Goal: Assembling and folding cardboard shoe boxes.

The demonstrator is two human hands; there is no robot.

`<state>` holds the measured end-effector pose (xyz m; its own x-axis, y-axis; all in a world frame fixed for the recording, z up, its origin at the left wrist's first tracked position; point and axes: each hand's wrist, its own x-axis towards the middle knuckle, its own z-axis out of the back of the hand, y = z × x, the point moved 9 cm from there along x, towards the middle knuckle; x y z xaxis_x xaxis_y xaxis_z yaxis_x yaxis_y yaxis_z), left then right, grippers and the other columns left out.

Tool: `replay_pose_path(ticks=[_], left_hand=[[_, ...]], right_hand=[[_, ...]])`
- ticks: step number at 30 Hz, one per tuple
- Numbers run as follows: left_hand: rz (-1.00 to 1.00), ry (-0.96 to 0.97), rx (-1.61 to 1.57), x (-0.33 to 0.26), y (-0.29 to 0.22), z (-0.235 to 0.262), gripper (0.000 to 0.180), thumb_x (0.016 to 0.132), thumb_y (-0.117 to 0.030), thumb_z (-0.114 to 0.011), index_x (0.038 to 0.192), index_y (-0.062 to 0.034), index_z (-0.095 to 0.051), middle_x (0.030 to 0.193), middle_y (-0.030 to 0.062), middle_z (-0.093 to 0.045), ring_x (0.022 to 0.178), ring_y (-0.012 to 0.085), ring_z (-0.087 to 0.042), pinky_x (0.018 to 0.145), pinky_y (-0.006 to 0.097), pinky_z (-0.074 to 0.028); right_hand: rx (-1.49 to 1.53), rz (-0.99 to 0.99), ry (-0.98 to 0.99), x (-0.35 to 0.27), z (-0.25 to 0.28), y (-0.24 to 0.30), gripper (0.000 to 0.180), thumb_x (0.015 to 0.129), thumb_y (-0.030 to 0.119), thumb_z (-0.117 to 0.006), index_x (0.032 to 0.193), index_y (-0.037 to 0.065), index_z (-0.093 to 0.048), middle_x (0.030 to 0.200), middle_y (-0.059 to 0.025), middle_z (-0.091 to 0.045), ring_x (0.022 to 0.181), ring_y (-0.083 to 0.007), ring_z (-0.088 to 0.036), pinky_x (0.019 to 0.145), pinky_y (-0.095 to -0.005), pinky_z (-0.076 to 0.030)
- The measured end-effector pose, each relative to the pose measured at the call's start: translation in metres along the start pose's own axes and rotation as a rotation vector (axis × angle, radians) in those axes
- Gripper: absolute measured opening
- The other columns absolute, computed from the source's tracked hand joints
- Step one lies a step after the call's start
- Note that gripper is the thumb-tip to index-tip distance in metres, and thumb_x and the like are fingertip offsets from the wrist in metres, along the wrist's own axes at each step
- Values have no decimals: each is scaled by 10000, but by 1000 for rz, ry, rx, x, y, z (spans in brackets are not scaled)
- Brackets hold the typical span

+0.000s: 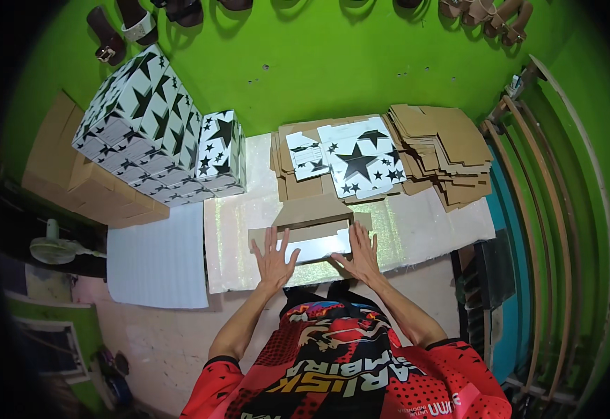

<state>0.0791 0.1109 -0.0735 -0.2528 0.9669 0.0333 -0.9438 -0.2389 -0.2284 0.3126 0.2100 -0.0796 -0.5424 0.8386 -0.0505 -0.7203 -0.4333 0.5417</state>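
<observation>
Left hand (273,264) and right hand (362,261) splay wide against the box (317,247), no clasp visible; uneven pressure could crease its flap (312,208).

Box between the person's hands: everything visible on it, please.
The box looks like thin cardboard, brown on its flaps and inside, with a glossy white panel along the near side. It is open: a wide tapered flap spreads on the far side, and smaller brown flaps stick out left and right. It sits lengthwise across the person on the pale, glittery tabletop. The left hand and right hand are at its ends.
</observation>
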Motion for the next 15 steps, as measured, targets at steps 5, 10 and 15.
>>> replay_pose_path(ticks=[5, 10, 15], left_hand=[[-121, 13, -38, 16, -41, -10, 705, 1069, -599, -427, 1674, -258, -307, 1751, 114, -215, 1625, 320, -143, 1298, 593, -36], [-155, 6, -35, 27, -50, -14, 727, 1060, -631, -415, 1677, -265, -298, 1754, 111, -205, 1624, 322, -146, 1294, 600, -26], [-141, 25, -21, 28, -48, -17, 737, 1058, -650, -396, 1679, -268, -289, 1763, 110, -175, 1628, 316, -131, 1280, 633, -6]], right_hand=[[-32, -11, 46, -4, -7, 5, 1113, 949, 729, -553, 1652, -50, -181, 1747, -244, -102, 1617, -436, -81, 1255, -674, 4], [37, -8, -109, -10, 6, 4, 988, 978, 597, -607, 1653, -14, -224, 1737, -250, -138, 1610, -435, -111, 1265, -649, -4], [506, -374, -595, -46, 33, -38, 865, 1012, 444, -629, 1625, -51, -273, 1668, -279, -306, 1568, -420, -252, 1287, -482, -164]])
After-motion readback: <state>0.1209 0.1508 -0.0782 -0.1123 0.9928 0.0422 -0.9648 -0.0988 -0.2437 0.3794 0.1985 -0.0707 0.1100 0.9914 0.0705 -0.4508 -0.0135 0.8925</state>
